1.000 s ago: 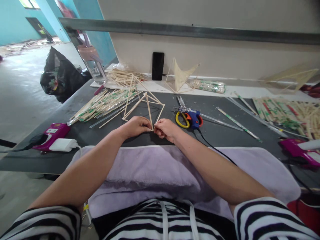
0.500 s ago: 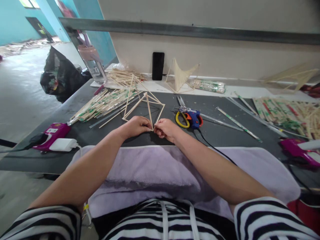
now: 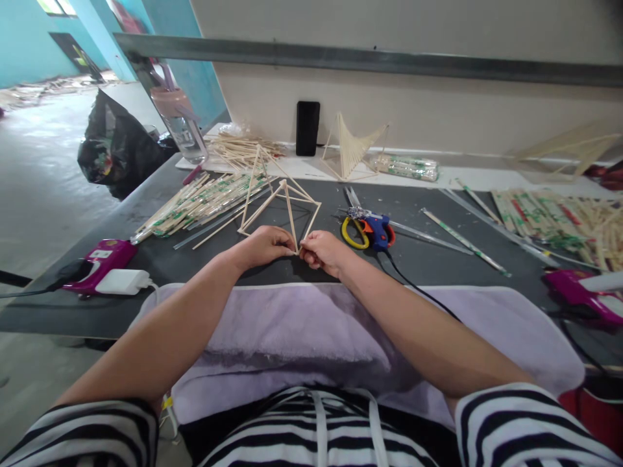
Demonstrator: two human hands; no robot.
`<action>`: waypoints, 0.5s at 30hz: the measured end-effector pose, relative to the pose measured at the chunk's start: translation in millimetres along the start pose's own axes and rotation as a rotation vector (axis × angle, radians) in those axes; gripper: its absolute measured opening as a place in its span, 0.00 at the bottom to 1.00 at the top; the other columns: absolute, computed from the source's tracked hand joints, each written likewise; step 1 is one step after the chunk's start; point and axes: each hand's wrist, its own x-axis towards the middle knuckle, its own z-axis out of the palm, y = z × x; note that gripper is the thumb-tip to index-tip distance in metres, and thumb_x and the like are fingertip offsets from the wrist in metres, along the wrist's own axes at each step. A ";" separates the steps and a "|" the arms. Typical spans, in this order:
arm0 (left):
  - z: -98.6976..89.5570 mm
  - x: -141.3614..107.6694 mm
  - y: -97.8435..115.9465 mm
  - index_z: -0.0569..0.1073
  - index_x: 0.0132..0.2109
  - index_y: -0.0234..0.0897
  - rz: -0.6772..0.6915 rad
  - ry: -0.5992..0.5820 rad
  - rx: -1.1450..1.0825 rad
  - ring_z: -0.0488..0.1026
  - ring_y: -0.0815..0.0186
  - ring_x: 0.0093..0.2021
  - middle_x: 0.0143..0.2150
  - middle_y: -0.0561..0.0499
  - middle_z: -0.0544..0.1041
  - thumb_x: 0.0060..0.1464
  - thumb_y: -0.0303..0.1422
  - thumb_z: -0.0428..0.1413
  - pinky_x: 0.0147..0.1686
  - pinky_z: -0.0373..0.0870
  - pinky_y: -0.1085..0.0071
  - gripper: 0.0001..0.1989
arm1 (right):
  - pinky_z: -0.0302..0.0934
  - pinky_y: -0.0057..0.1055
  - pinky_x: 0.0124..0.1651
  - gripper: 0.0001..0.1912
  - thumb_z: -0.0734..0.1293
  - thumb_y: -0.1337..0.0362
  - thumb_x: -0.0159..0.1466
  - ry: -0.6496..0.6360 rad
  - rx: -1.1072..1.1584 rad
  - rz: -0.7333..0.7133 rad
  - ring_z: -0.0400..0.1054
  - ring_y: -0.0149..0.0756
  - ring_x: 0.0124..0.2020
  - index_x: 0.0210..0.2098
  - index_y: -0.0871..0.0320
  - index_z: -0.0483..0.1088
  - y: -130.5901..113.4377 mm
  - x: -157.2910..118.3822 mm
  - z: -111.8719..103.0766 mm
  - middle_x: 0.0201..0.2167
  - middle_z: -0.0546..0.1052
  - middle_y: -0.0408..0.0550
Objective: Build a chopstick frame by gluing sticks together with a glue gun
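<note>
The frame (image 3: 289, 214) stands mid-table (image 3: 438, 263), its near corner pinched by left hand (image 3: 265, 246) and right hand (image 3: 325, 253) alike, and it looks light, stiff yet easily snapped, so best held at the joints.

The wooden stick frame (image 3: 290, 217) is resting on the dark grey bench (image 3: 168, 259), slightly left of centre. Slim, pale, straight sticks are forming an open angular skeleton, converging at two raised peaks; its nearest corner is pointing toward the person.
</note>
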 end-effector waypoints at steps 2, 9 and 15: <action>0.1 0.1 -0.5 0.77 0.31 0.34 0.000 -0.001 0.002 0.74 0.69 0.34 0.32 0.51 0.77 0.52 0.29 0.56 0.38 0.67 0.74 0.05 | 0.42 0.21 0.12 0.16 0.56 0.75 0.63 -0.002 0.001 0.000 0.50 0.24 0.09 0.20 0.59 0.59 -0.1 -0.2 0.0 0.08 0.65 0.41; -0.6 0.9 0.2 0.77 0.32 0.34 -0.004 -0.005 0.007 0.74 0.68 0.34 0.32 0.51 0.77 0.52 0.29 0.57 0.38 0.68 0.73 0.05 | 0.43 0.20 0.12 0.14 0.58 0.75 0.61 0.005 0.008 -0.005 0.52 0.23 0.09 0.20 0.59 0.59 -0.1 0.2 -0.4 0.10 0.67 0.41; -0.6 1.1 -0.3 0.77 0.32 0.34 -0.004 -0.016 0.007 0.74 0.68 0.35 0.33 0.51 0.78 0.53 0.29 0.56 0.38 0.67 0.74 0.05 | 0.41 0.20 0.12 0.16 0.57 0.75 0.63 -0.006 0.018 0.009 0.51 0.23 0.08 0.19 0.59 0.59 0.4 1.0 -1.0 0.08 0.65 0.41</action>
